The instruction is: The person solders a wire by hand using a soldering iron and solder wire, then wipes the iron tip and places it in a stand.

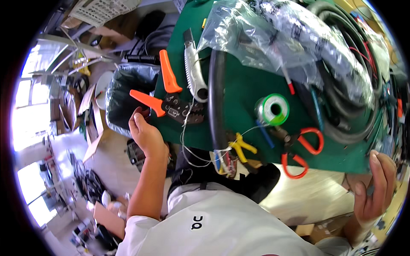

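My left hand (147, 134) is beside the green table's left edge, near the black bin liner, its fingers loosely bent and apart with nothing visible in them. Just beyond it lies a crimping tool (173, 106) with orange handles. My right hand (376, 187) is at the table's right front corner, fingers spread and holding nothing. A thick black cable (217, 94) runs down the table, its stripped end showing coloured wires (224, 162) over the front edge. Solder wire from a green-rimmed spool (273, 110) loops to that end. Yellow-handled pliers (242, 148) lie beside it.
Red-handled scissors (301, 149) overhang the front edge. A grey utility knife (194, 70) lies beyond the crimping tool. Clear plastic bags (260, 38) and a coil of thick black cable (367, 128) cover the back and right. A lined bin (128, 96) stands left of the table.
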Demonstrator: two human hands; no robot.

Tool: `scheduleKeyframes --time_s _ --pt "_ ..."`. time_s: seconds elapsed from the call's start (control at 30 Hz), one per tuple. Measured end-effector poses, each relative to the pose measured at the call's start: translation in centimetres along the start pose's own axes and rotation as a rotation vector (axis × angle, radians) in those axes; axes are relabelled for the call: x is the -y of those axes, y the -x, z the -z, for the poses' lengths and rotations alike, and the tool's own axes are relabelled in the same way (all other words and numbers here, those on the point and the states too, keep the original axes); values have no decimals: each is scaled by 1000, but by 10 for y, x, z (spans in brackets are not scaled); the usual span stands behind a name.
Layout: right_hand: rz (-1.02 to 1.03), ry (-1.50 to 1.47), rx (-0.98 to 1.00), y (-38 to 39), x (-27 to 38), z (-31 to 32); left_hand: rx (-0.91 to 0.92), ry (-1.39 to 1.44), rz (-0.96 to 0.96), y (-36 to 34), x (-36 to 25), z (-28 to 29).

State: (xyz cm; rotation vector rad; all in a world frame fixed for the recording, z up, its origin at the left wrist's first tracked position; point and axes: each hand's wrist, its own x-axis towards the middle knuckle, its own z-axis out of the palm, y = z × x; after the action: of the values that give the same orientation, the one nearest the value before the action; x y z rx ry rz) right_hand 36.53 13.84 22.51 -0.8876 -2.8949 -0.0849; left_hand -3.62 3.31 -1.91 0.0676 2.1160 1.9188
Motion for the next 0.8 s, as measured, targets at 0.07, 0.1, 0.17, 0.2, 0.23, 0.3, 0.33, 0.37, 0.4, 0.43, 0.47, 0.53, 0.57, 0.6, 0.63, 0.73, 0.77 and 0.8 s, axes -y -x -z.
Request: scheduleKeyframes --time_s 0.07,0.1,0.17,0.2,0.23,0.3,0.33,0.37,0.4,0.43,0.47,0.53,0.57,0.6,0.63,0.73,0.77,0.8 --pt "-103 -14 -72 28 50 -20 74 92 -32 0 6 7" --pt "-116 -26 -86 40 70 -26 124 133 -38 0 5 8" --pt "-151 -59 -102 61 108 -38 213 196 -76 -2 2 18" --pt "-214 -100 -175 69 126 -46 223 191 -139 -2 -3 27" --pt "-258 -126 -206 80 145 -50 232 188 -202 -2 -7 34" --pt "-343 -148 -294 101 181 -53 416 75 -558 -22 -31 39" --pt "-381 -186 -340 109 197 -53 553 -50 -692 -25 -51 36" --pt "-419 -183 -373 117 213 -52 687 -187 -824 -27 -69 30" --pt "-447 -195 -407 120 226 -52 807 -336 -1051 -36 -77 21" --pt "-476 -199 -443 123 237 -53 919 -481 -1284 -44 -82 6" --pt "-493 -254 -514 125 246 -57 1019 -486 -1414 -43 -87 -8" --pt "-503 -310 -544 123 255 -66 1159 -505 -1593 -41 -86 -34" --pt "-501 -340 -559 121 260 -73 1193 -508 -1647 -43 -80 -44" --pt "-531 -359 -577 119 266 -78 1235 -502 -1700 -40 -77 -51" --pt "-532 -372 -576 118 268 -83 1285 -540 -1678 -41 -77 -54" --pt "-556 -427 -587 118 265 -96 1373 -581 -1687 -41 -84 -63" --pt "-584 -438 -589 120 263 -101 1411 -604 -1678 -42 -85 -64" --pt "-609 -452 -592 121 260 -105 1445 -632 -1667 -43 -88 -66"
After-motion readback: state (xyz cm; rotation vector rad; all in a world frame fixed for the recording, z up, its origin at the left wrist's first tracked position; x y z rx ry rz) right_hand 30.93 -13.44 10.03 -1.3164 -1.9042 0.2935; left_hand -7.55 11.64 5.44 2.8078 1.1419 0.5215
